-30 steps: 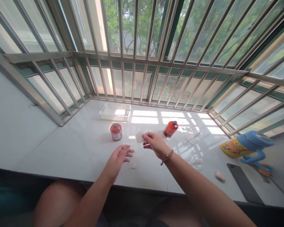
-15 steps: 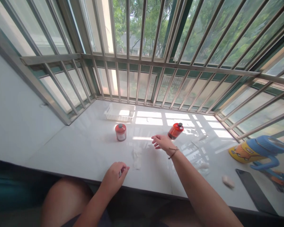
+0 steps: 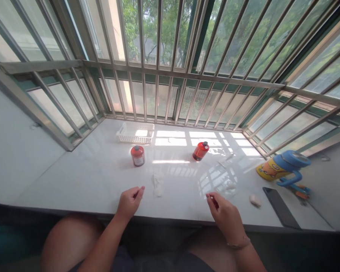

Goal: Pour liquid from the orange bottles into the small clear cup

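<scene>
My left hand (image 3: 129,203) rests at the front edge of the white counter, its fingers curled together with nothing visible in them. At the right, my right hand (image 3: 226,215) is near the same edge, fingers curled in and nothing visible between them. A red bottle with a dark cap (image 3: 138,156) stands beyond my left hand. Farther right stands a second red bottle (image 3: 200,151), its label not visible. Between the hands a crumpled, whitish translucent piece (image 3: 158,185) lies flat on the counter.
A white perforated basket (image 3: 136,133) sits at the back left by the barred window. On the right are a blue and yellow flask (image 3: 280,167), a dark phone (image 3: 281,207), a small pale lump (image 3: 255,201), an orange and blue item (image 3: 302,190) and clear plastic (image 3: 230,186).
My right hand has drawn back from beside the right red bottle to the counter's front edge, and its fingers have curled in. The camera view has shifted somewhat to the right.
</scene>
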Action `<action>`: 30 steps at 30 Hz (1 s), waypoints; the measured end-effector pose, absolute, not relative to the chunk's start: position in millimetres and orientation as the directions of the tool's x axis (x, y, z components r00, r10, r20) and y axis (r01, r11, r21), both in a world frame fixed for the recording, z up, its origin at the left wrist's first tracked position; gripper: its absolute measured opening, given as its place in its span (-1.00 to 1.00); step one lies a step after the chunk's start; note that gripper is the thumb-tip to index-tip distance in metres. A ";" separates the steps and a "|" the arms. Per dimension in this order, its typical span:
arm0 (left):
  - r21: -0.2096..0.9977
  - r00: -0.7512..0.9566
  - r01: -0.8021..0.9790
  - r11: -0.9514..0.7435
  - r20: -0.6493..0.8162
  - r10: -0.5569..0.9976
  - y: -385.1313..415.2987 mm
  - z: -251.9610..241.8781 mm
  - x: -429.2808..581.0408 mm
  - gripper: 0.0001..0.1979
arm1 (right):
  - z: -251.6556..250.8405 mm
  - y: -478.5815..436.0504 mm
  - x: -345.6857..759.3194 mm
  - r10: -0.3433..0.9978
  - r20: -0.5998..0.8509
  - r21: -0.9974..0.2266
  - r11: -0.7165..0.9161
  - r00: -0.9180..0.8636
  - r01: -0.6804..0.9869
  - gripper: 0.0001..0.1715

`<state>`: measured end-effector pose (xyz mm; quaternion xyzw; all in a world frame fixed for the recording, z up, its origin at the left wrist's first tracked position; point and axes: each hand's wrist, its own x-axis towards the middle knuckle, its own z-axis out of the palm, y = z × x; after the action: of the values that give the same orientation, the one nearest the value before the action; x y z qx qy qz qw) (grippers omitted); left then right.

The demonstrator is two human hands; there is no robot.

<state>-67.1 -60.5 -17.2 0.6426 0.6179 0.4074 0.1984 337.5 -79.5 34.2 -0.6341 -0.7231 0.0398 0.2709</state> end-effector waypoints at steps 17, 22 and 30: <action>0.706 -0.122 0.672 -0.225 0.405 0.906 -72.5 -4.5 -67.5 -0.47 | 18.2 -81.2 214.2 0.845 0.274 -0.347 0.531 -0.458 0.773 -0.40; 0.539 -0.028 0.796 -0.275 0.487 0.873 -80.5 7.7 -116.8 -0.51 | 3.8 -54.7 135.2 0.884 0.079 -0.305 0.462 -0.461 0.833 -0.29; 0.771 -0.472 0.634 0.057 0.328 0.818 -101.0 32.1 -221.7 -0.51 | -11.3 -84.4 53.9 0.724 0.116 -0.365 0.668 -0.680 0.648 -0.28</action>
<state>-221.7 -101.0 32.1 0.5040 0.7204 0.4661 0.0987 53.9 -84.4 -11.3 -0.3793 -0.9044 0.1490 0.1264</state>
